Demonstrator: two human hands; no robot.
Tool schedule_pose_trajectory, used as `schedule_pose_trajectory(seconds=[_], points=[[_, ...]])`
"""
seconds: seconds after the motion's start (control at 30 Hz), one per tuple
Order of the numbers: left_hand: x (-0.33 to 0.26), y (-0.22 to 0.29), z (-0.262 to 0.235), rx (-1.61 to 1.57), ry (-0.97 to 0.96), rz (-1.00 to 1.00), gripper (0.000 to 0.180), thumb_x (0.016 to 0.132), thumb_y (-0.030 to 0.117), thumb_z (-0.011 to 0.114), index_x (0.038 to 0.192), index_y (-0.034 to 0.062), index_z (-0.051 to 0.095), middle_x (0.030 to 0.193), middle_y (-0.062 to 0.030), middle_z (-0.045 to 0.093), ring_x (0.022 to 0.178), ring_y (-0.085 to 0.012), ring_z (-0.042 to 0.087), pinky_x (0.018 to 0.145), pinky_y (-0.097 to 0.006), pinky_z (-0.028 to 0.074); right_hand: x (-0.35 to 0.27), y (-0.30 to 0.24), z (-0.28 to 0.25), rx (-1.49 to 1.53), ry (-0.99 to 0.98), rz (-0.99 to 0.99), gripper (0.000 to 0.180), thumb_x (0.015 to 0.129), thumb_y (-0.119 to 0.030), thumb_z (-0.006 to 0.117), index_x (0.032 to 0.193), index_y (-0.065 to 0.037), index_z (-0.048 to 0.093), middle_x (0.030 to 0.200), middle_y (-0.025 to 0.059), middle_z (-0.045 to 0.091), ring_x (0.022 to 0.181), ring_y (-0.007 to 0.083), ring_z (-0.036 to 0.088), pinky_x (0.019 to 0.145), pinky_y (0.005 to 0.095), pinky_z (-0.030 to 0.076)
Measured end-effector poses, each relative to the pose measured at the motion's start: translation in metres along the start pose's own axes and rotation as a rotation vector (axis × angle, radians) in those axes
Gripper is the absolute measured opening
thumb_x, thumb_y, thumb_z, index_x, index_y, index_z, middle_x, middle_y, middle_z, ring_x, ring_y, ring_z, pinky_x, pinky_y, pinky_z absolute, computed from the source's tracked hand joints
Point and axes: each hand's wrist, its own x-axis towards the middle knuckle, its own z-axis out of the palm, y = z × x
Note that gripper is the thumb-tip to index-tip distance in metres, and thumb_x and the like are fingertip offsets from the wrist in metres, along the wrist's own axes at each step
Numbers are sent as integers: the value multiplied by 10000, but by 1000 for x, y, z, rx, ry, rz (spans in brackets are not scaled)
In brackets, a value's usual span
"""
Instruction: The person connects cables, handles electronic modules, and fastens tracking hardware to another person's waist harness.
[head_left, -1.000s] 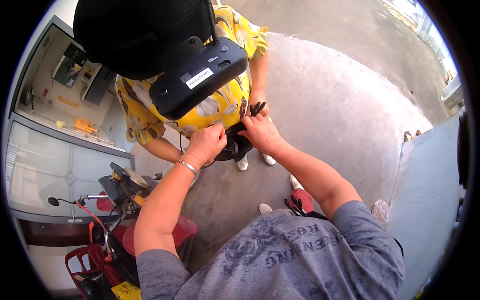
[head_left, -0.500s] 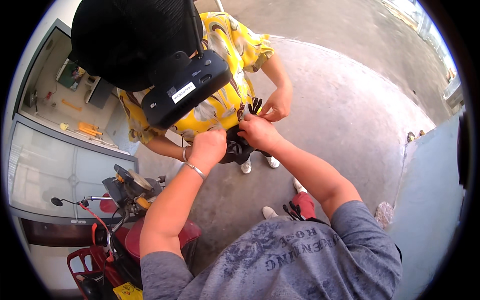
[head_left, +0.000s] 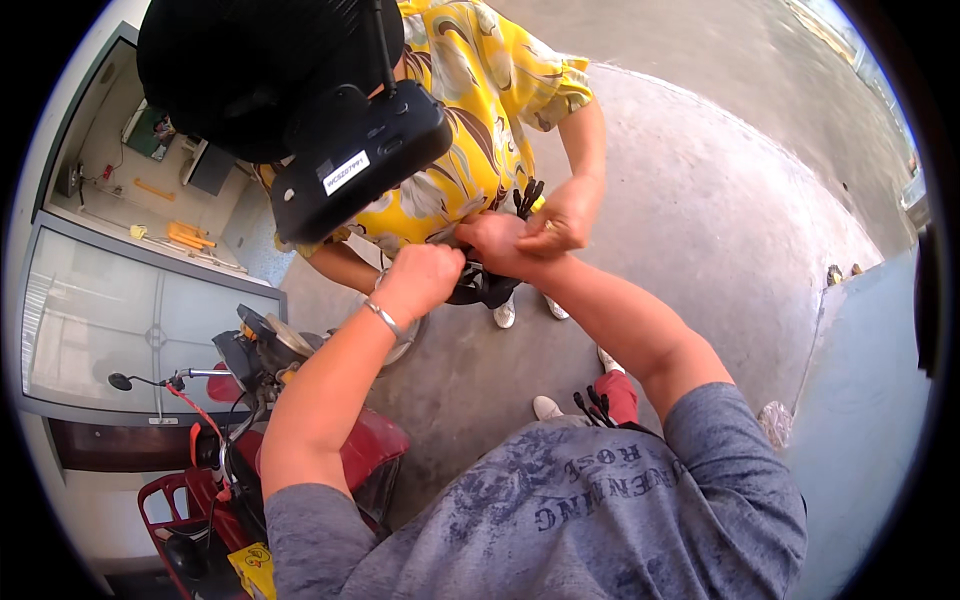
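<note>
Facing me stands a person in a yellow patterned shirt (head_left: 470, 130), with a black waist bag (head_left: 487, 290) at the front of the waist. My left hand (head_left: 422, 278) is closed at the bag's upper left edge, a silver bangle on its wrist. My right hand (head_left: 494, 243) is closed just above the bag, against the shirt's hem. What my fingers pinch is hidden behind them. Black cable plugs (head_left: 527, 198) stick up beyond my right hand. The other person's hand (head_left: 560, 217) hangs over my right wrist, its fingers drawn together.
The person's black cap (head_left: 265, 75) and black head-worn device (head_left: 362, 165) come close on the upper left. A red motorbike (head_left: 375, 445) stands to my left by a glass-panelled door (head_left: 150, 320). Pale blue panel (head_left: 860, 380) on the right. More black plugs (head_left: 596, 405) at my waist.
My right hand has shifted slightly left and up, above the bag. The other person's hand has moved from the plugs to over my right wrist. My left hand stays near the bag's edge.
</note>
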Motion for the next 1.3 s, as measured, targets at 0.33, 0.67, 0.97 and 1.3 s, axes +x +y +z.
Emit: schedule_pose_trajectory(seconds=[0.33, 0.67, 0.97, 1.3], points=[[-53, 121, 60, -1124, 456, -822, 266, 944, 236, 684, 808, 28, 590, 587, -16, 538, 469, -139, 536, 467, -329, 423, -12, -4, 5, -56, 62, -273, 176, 768, -64, 653, 941, -57, 622, 959, 110, 599, 1005, 329, 587, 852, 417, 511], [-7, 126, 112, -1890, 661, -1378, 325, 1013, 312, 582, 816, 63, 515, 614, -24, 527, 416, -114, 482, 372, -268, 359, -2, -25, -2, -95, -56, -396, 225, 757, -52, 731, 967, -36, 653, 994, 109, 586, 985, 309, 587, 820, 392, 528], [9, 132, 161, -1906, 1017, -1195, 246, 955, 137, 550, 738, 93, 442, 578, -1, 456, 437, -104, 444, 401, -252, 354, 9, -30, -7, -356, -177, -400, 244, 726, -35, 625, 971, -40, 617, 993, 129, 529, 982, 321, 572, 785, 393, 542], [18, 126, 143, -1369, 1195, -1192, 226, 925, 130, 566, 727, 26, 529, 573, -42, 490, 508, -134, 474, 501, -299, 404, 45, -53, -23, -580, -284, -422, 178, 737, -50, 630, 910, -28, 593, 1005, 137, 550, 1000, 316, 597, 787, 363, 556]])
